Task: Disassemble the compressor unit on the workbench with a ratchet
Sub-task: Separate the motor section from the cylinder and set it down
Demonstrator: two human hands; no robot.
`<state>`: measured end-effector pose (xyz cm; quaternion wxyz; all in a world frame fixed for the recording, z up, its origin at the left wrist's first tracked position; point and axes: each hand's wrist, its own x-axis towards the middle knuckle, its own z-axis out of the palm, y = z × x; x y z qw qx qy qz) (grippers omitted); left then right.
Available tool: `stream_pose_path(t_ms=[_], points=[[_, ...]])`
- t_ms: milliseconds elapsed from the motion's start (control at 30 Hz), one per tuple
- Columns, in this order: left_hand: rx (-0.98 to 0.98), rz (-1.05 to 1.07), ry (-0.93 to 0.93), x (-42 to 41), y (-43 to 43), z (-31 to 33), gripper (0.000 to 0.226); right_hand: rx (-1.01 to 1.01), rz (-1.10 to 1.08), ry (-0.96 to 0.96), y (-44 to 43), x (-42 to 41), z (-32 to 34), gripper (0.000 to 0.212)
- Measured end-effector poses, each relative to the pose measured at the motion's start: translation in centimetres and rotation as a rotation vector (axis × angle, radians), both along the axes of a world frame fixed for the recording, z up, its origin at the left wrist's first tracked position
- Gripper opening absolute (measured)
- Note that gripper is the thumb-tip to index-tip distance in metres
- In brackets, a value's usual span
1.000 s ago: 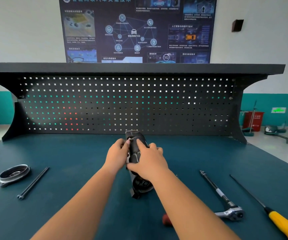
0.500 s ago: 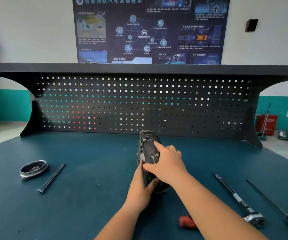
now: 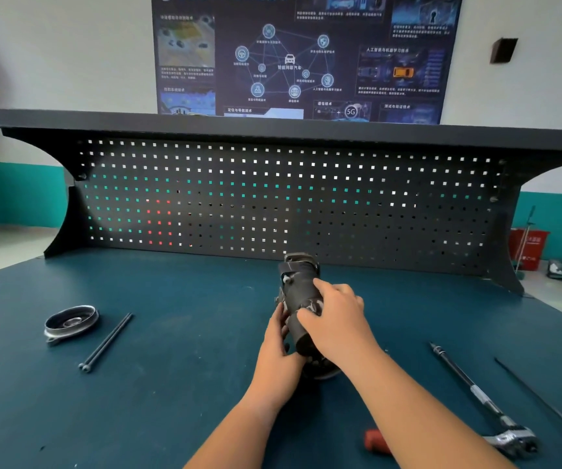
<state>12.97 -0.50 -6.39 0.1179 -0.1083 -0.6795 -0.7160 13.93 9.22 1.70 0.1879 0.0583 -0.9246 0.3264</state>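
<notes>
The dark cylindrical compressor unit stands tilted on the blue workbench at the centre, its far end pointing toward the pegboard. My right hand grips its upper body from the right, fingers curled over the top. My left hand holds the lower left side, fingers wrapped around it; the base is partly hidden behind both hands. The ratchet, with a long extension bar, lies on the bench at the right, untouched.
A removed round end cover and two long bolts lie at the left. A red-handled tool shows under my right forearm. A thin long rod lies far right. The black pegboard closes the back.
My left hand slid from the compressor's upper left down to its lower side. The right hand kept its grip on the body. The view shifted left, so everything sits further right.
</notes>
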Motion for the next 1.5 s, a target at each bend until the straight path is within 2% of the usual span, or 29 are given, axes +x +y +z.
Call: stream_pose_path(t_ms=[100,233,333,433,500,767,900,1100,1200,1333,1433,1500], points=[[0.132,0.029,-0.029,-0.1,0.0,0.4,0.065,-0.028,0.003,0.009,0.3,0.0,-0.2,0.059],[0.463,0.086,-0.091,0.3,-0.6,1.5,0.038,-0.018,0.033,0.043,-0.1,0.5,-0.6,0.058],[0.544,0.129,-0.056,0.6,-1.6,2.3,0.023,0.004,0.061,0.076,-0.7,1.3,-1.0,0.056],[0.425,0.269,-0.030,0.8,-3.4,2.9,0.020,0.010,0.096,0.069,-1.8,2.3,-1.6,0.051],[0.271,0.334,-0.067,1.0,-4.8,3.1,0.025,0.041,0.119,0.053,-3.1,2.9,-2.0,0.048],[-0.269,0.460,-0.159,1.5,-12.4,1.6,0.020,0.014,0.162,-0.026,-9.6,4.3,-5.4,0.041],[-0.419,0.489,-0.135,1.6,-15.5,1.3,0.019,-0.010,0.159,-0.052,-13.1,3.8,-6.1,0.038],[-0.452,0.584,-0.163,2.0,-21.4,1.1,0.016,0.014,0.189,-0.045,-19.6,3.1,-6.4,0.037],[-0.441,0.574,-0.149,2.5,-23.1,0.9,0.016,0.037,0.165,-0.099,-21.8,2.3,-6.1,0.041],[-0.286,0.603,-0.127,2.5,-25.5,0.9,0.017,0.046,0.141,-0.210,-22.8,1.1,-5.8,0.053],[-0.072,0.577,-0.117,1.8,-27.8,1.0,0.024,0.147,0.120,-0.176,-23.1,1.2,-7.1,0.070],[-0.095,0.554,-0.108,1.1,-29.4,0.9,0.030,0.158,0.091,-0.156,-23.1,1.4,-8.1,0.081]])
